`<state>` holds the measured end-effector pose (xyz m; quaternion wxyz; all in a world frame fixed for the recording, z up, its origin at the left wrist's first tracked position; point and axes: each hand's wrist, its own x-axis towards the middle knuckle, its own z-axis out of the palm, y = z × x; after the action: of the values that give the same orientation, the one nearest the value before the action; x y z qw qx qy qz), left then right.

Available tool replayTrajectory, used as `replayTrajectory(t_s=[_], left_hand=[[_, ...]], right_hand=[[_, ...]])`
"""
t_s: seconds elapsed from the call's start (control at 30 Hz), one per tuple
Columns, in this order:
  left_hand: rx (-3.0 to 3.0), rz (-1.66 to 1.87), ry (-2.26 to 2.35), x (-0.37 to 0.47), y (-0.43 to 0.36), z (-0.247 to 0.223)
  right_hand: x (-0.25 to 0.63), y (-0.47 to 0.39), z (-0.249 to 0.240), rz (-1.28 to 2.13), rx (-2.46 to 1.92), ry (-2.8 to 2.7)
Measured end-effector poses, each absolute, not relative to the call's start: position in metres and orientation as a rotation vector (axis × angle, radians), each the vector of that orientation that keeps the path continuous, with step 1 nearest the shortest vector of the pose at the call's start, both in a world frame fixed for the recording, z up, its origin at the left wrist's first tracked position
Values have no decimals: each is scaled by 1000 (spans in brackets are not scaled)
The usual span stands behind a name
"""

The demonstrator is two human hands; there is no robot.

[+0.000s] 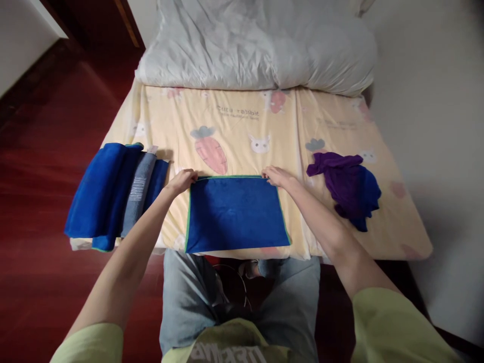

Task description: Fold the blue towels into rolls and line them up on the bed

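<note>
A blue towel with green edging [236, 214] lies flat in a rectangle at the bed's near edge. My left hand [184, 180] pinches its far left corner, and my right hand [277, 177] pinches the far right corner. Left of it, blue towels [98, 189] and a grey towel with lettering [138, 189] lie side by side. A crumpled purple cloth [340, 176] rests on the right, partly over a crumpled blue cloth [368, 194].
The bed [234, 131] has a yellow sheet with carrot and rabbit prints. A bulky white quilt [257, 45] covers its far end. A white wall [434, 111] stands close on the right, and dark red floor [56, 136] shows on the left.
</note>
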<state>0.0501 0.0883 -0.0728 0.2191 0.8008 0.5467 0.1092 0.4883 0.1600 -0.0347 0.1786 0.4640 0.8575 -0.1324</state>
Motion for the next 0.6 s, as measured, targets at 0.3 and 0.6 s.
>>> replayTrajectory(t_s=[0.3,0.6], left_hand=[[2069,414,1650,44,85,-78],[2073,388,1637,44,84,-75]], right_hand=[[470,156,-13,-186,1332,2232],[468,156,-10,-266,1398,2051]])
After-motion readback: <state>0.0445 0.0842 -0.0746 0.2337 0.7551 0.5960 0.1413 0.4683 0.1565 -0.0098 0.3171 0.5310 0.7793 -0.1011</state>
